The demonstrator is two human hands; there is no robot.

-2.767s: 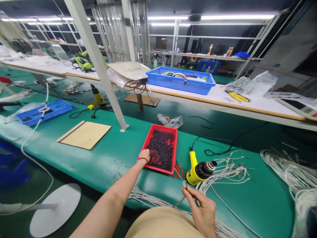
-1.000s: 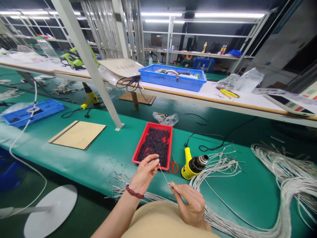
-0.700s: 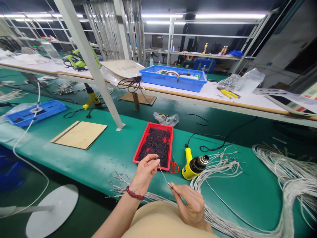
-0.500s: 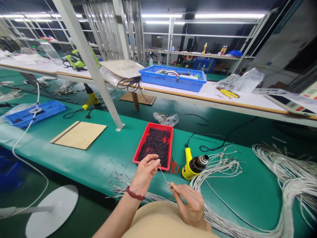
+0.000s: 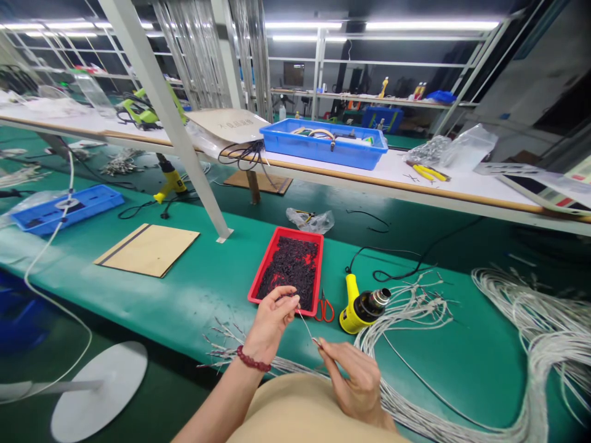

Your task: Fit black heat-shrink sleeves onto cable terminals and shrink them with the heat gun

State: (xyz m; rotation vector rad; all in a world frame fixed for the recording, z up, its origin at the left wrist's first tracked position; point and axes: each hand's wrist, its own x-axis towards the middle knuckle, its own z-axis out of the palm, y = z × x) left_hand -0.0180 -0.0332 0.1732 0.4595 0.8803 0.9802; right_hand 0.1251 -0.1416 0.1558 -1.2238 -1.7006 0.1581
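Note:
A thin pale wire (image 5: 305,327) stretches between my two hands. My left hand (image 5: 276,317), with a dark red bead bracelet at the wrist, pinches its upper end over the front edge of a red tray (image 5: 255,291). Small black pieces (image 5: 293,264), like short bits of tubing, fill much of that tray. Lower and to the right, my right hand (image 5: 351,372) is closed on the wire's other end, where a dark tip shows at the fingertips. Beneath my hands lies a bundle of white cables (image 5: 290,367) with stripped, dark-tipped ends (image 5: 224,341) at the left.
Orange-handled scissors (image 5: 325,309) lie beside the tray, and a yellow heat gun (image 5: 356,312) stands right of them. Many white cables (image 5: 535,369) cover the right side. A brown board (image 5: 148,250) lies left, near a metal post (image 5: 184,141). A raised shelf holds a blue bin (image 5: 323,154).
My hands keep almost the same pose, with the wire still between them. The whole view has shifted very slightly.

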